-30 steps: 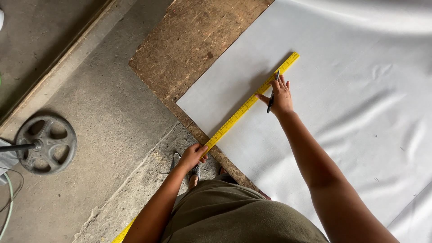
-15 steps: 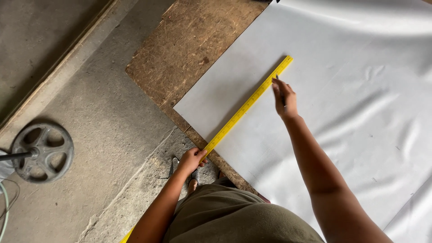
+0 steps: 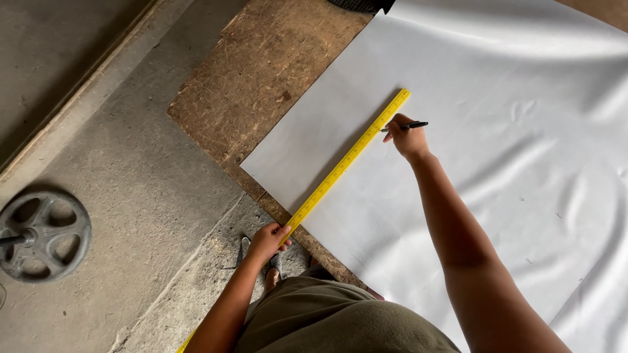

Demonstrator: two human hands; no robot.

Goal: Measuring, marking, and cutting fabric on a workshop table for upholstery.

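Left hand (image 3: 267,240) pinching the near end of a yellow ruler (image 3: 347,167) laid diagonally across a white sheet (image 3: 497,189) on a wooden board (image 3: 261,72), right hand (image 3: 407,136) closed around a black pen (image 3: 409,126) just beside the ruler's far end, with open sheet to the right.

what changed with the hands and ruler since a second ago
The right hand turned at the ruler's far end, so its black pen now lies sideways, pointing away from the yellow ruler. The left hand still holds the near end; ruler and white sheet kept their place.
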